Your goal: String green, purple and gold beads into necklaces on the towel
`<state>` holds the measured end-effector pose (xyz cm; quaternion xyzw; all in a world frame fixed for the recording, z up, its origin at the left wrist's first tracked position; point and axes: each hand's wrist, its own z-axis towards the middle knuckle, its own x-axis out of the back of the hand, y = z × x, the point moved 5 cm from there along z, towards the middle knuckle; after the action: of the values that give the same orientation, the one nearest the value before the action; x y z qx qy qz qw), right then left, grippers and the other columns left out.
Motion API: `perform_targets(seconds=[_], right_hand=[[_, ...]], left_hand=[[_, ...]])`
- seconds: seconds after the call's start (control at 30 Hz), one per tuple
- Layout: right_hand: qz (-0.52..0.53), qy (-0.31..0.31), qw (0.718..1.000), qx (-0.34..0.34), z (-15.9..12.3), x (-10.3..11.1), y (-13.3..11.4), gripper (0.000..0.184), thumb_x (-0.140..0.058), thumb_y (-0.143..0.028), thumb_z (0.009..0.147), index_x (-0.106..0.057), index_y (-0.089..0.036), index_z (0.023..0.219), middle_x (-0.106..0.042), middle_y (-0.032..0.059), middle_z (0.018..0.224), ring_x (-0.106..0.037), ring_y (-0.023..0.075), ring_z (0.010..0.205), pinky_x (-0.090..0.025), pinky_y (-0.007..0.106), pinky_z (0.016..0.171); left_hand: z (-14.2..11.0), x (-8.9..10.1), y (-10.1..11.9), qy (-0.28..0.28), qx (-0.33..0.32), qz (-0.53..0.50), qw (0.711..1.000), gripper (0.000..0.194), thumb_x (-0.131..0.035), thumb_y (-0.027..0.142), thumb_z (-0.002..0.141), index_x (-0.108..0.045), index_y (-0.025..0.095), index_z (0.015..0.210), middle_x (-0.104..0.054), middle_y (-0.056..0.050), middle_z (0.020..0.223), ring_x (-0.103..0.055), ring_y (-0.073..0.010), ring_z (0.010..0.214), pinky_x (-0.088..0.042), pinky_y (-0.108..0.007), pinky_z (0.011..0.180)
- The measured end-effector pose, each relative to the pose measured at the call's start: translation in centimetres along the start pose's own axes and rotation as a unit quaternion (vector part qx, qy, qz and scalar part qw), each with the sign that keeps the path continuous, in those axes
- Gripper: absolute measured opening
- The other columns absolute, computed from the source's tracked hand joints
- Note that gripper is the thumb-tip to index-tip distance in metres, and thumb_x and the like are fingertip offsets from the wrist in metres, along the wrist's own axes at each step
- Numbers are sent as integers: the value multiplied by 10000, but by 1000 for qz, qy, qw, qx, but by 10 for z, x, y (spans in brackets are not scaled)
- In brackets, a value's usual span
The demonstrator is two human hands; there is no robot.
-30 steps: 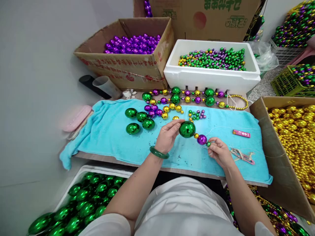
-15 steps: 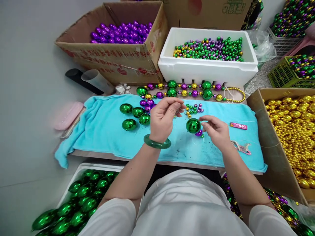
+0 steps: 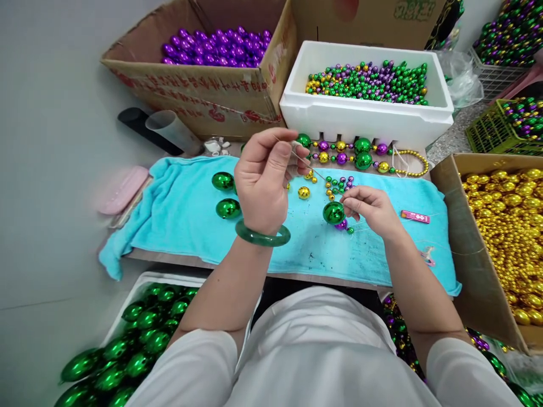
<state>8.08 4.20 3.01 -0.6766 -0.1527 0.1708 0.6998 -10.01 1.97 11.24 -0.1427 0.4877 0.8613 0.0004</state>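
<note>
"Green, glossy and round: where does that large shiny green bead (image 3: 334, 213) lie?"

"Over the turquoise towel (image 3: 292, 251), at the fingertips of the right hand (image 3: 373, 210), touching them on its right side."

"Is that hand grasping it?"

"Thumb and fingers are pinched together there. Whether on the bead or on thread beside it, I can't tell."

"What's just below?"

"A shiny purple bead (image 3: 341, 224), partly hidden, then a small green bead (image 3: 350, 230)."

"And the left hand (image 3: 263, 183)?"

"Raised, up and to the left of the large bead, well apart from it, pinching a thin, straight dark strand (image 3: 313, 171) that slants down towards it. Needle or thread, I can't tell. A dark green bangle (image 3: 263, 234) circles that wrist."

"Anything near the right hand?"

"Small loose green and purple beads (image 3: 335, 190), just beyond its fingers, and a pink rectangular object (image 3: 414, 217) farther right."
</note>
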Motion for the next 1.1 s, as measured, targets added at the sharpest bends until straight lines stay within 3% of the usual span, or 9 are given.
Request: perform_targets(seconds=[0.07,0.13,0.23,0.37,0.53,0.67,0.8,0.93,1.1], right_hand=[[16,19,999,27,0,2,-5,250,-661,-417,770,-633,-172,807,-576,-30,556,-492,79,472,-373,206,428],[24,23,998,56,1,0,-14,246,-656,-418,783,-632,-179,833,-566,-31,564,-500,82,483,-373,207,429],[33,36,993,104,-1,-3,-37,210,-648,-401,800,-631,-197,847,-547,-27,583,-508,89,501,-376,212,440],[27,170,969,177,-21,22,-81,161,-614,-401,825,-610,-240,839,-452,-35,550,-490,103,496,-387,239,468],[68,286,919,263,-66,72,-112,55,-668,-295,774,-632,-256,759,-370,-33,501,-375,103,425,-274,249,395],[105,281,923,241,-85,89,-82,100,-685,-261,765,-665,-215,851,-426,-27,490,-385,116,431,-297,265,391],[141,254,945,148,-87,79,-29,95,-658,-266,787,-637,-220,868,-467,-32,513,-446,115,481,-374,260,455],[168,241,951,95,-88,67,7,99,-633,-273,804,-626,-210,880,-489,-28,522,-471,117,497,-373,257,466],[181,236,954,36,-88,61,31,133,-641,-302,799,-612,-202,882,-503,-28,524,-459,115,485,-322,236,424]], left_hand=[[-7,-6,-15,-70,26,26,997,431,-726,409,754,-605,298,1152,-655,-17,1012,-633,-165,878,-503,-313,771],[-22,-20,-39,-186,63,119,973,540,-819,362,633,-625,285,1130,-621,-38,1121,-581,-251,1067,-460,-405,913],[-51,-34,-81,-314,82,289,901,286,-808,256,622,-697,230,884,-617,-69,1123,-498,-331,1163,-350,-509,1030],[-69,-25,-120,-297,86,401,862,155,-619,206,794,-690,198,931,-590,-104,1143,-508,-293,1137,-372,-471,1006],[-73,-2,-130,-279,106,434,850,159,-634,267,791,-694,206,925,-612,-91,1083,-525,-279,1097,-387,-451,987],[-60,0,-125,-320,129,368,864,251,-676,371,757,-704,227,961,-624,-94,1126,-538,-285,1100,-396,-448,978],[-14,-7,-133,-286,86,339,892,194,-563,341,840,-724,238,865,-673,-66,957,-580,-243,956,-401,-411,943],[24,-18,-174,-304,90,435,843,178,-551,209,794,-728,195,772,-667,-91,863,-568,-247,895,-386,-400,934],[29,-34,-218,-364,125,462,799,134,-634,177,703,-736,173,790,-664,-116,844,-558,-278,926,-358,-427,955]])
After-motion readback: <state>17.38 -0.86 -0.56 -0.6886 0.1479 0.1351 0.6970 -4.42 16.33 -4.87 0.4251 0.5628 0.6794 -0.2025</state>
